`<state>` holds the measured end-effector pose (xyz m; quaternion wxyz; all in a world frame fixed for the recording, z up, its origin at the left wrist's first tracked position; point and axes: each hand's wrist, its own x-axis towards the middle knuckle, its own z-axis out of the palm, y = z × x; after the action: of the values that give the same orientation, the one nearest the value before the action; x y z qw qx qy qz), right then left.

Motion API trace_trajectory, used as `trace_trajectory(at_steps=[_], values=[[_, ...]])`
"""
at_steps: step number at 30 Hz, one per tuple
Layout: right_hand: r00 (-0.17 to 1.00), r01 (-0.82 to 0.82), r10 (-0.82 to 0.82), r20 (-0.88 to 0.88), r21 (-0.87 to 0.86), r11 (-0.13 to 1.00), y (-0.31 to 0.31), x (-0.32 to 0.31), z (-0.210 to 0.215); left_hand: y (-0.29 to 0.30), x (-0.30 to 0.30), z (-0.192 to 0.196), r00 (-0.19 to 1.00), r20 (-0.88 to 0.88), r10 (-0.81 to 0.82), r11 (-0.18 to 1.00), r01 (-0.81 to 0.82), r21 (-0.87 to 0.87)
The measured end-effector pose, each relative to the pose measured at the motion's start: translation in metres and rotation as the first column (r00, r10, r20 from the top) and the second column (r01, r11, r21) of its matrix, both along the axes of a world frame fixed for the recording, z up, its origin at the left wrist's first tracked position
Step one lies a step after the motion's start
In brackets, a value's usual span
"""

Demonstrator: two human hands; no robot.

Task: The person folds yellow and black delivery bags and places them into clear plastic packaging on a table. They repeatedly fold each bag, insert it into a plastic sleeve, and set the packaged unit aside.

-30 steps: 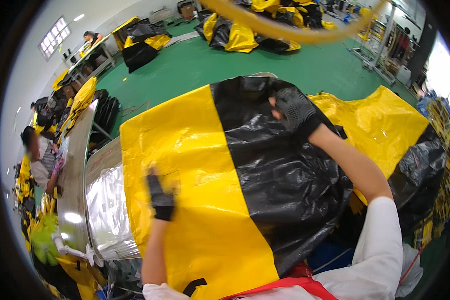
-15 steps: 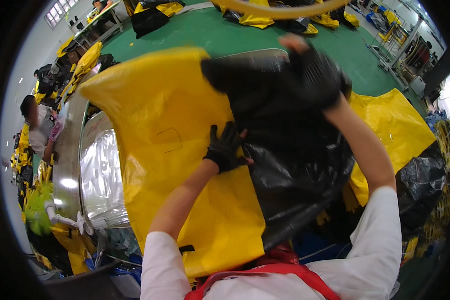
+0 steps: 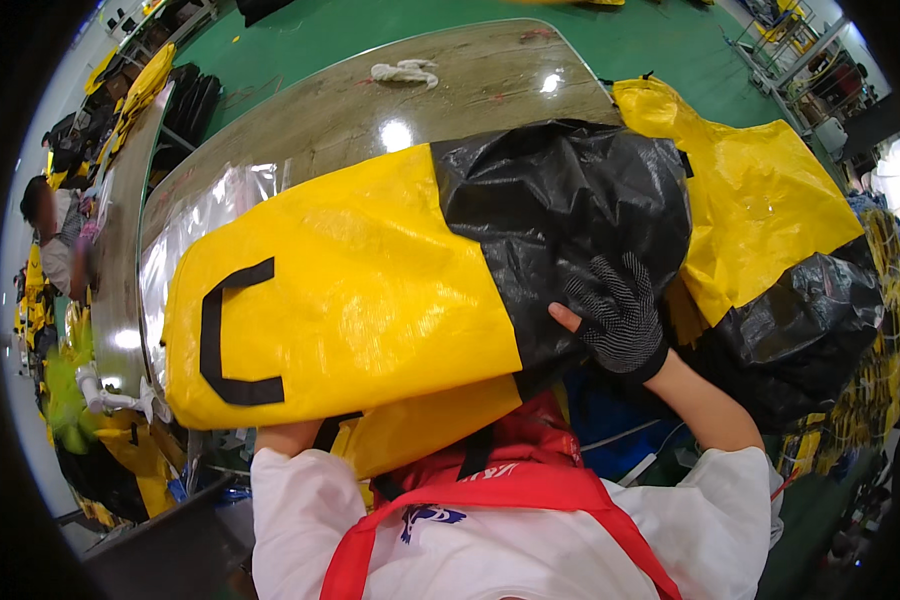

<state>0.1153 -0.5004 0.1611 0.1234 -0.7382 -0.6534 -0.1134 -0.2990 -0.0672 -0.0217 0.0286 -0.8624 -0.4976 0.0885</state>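
Observation:
A large yellow and black woven bag (image 3: 370, 290) with a black handle loop lies flat across the near edge of the long table (image 3: 450, 90). My right hand (image 3: 620, 315), in a black dotted glove, presses on the bag's black end near its lower edge. My left hand is hidden under the bag's yellow part; only the forearm (image 3: 290, 437) shows below it. Whether that hand grips the bag cannot be seen.
More yellow and black bags (image 3: 770, 230) are piled to the right of the table. A white rag (image 3: 405, 72) lies at the table's far end. Clear plastic sheeting (image 3: 195, 215) covers the table's left part. Another person (image 3: 55, 235) works at the far left.
The bag was held up in front of me with both hands; it has come down and now lies flat on the table. My left hand has gone under it.

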Motion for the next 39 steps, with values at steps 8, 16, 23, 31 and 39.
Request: trace_trajectory(at_steps=[8, 16, 23, 31, 39], values=[[0.967, -0.234, 0.187, -0.171, -0.318, 0.919, -0.036, 0.051, -0.061, 0.082, -0.126, 0.055, 0.954, -0.108, 0.278, 0.958, -0.267, 0.107], [0.949, -0.016, -0.263, -0.173, -0.861, 0.508, 0.047, 0.015, 0.085, -0.05, 0.175, 0.252, 0.456, 0.541, -0.707, 0.685, 0.631, 0.364], [0.839, 0.543, -0.525, 0.145, -0.292, 0.787, 0.043, 0.138, -0.062, -0.135, 0.25, 0.093, 0.674, 0.242, -0.698, 0.708, 0.701, 0.086], [0.859, 0.493, -0.495, 0.133, -0.478, 0.727, 0.054, 0.134, -0.04, -0.142, -0.102, 0.051, 0.926, 0.377, 0.022, 0.998, -0.041, 0.041], [0.942, 0.3, -0.335, -0.031, -0.371, 0.879, 0.098, 0.034, -0.056, -0.184, -0.12, 0.066, 0.075, 0.277, 0.958, 0.254, 0.224, -0.941]])
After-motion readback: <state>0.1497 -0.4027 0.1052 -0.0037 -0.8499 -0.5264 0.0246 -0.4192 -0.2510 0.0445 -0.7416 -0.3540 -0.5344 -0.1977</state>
